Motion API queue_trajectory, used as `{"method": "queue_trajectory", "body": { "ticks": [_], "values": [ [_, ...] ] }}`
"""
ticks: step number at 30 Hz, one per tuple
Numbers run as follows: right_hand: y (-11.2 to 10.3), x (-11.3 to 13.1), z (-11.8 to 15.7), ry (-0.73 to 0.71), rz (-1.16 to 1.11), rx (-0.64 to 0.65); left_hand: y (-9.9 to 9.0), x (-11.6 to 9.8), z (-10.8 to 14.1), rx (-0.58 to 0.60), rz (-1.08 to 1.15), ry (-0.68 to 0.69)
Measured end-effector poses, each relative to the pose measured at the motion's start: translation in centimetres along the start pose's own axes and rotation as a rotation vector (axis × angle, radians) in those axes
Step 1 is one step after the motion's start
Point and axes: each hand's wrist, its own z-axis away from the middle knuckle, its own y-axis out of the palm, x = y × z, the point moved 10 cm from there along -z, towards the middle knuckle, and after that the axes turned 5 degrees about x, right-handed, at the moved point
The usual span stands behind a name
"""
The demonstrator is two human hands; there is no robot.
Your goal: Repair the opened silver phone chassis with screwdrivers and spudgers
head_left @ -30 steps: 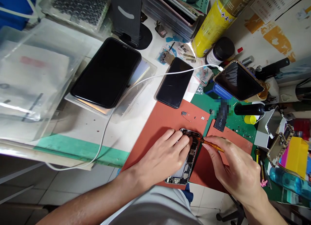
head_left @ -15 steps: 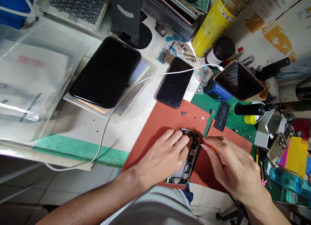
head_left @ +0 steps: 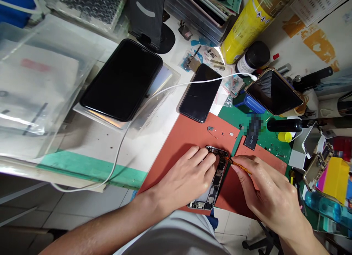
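Note:
An opened phone (head_left: 217, 178) with its inner parts showing lies on the reddish-brown mat (head_left: 173, 146). My left hand (head_left: 192, 174) rests over its upper left part, fingers curled; whatever the fingertips hold there is hidden. My right hand (head_left: 264, 185) pinches a thin orange tool (head_left: 242, 167) between thumb and index finger, its tip at the phone's upper right edge. Small loose parts (head_left: 210, 128) lie on the mat above the phone. Beyond them, to the right, is a black battery (head_left: 251, 137), partly pixelated.
A large black phone (head_left: 122, 80) lies on clear cases at left, another dark phone (head_left: 200, 93) behind the mat. A white cable (head_left: 118, 152) crosses the bench. At right stand a yellow can (head_left: 244, 27), a propped phone (head_left: 274, 91) and a black cylinder (head_left: 284, 125).
The view has shifted slightly, so the background sits a little further right. Both hands stay at the opened phone; the orange tool in my right hand has turned slightly.

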Motion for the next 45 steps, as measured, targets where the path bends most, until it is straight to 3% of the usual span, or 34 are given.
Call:
{"method": "queue_trajectory", "body": {
  "ticks": [10,16,24,34,45],
  "values": [
    [-0.7,0.4,-0.6,-0.069,0.176,-0.098,-0.5,-0.2,0.4,-0.039,0.032,0.007],
    [-0.5,0.1,-1.2,-0.066,0.016,-0.071,-0.5,-0.1,0.6,-0.038,0.025,0.023],
    [-0.3,0.4,-1.1,-0.1,0.003,-0.067,-0.7,-1.1,2.0,-0.006,0.024,-0.03],
    [-0.1,0.2,-1.4,-0.107,-0.036,-0.065,1.1,-1.5,1.5,0.064,0.05,-0.158],
    [-0.1,0.0,-1.3,-0.133,-0.029,-0.073,0.2,-1.3,1.7,-0.034,0.019,-0.154]
  ]
}}
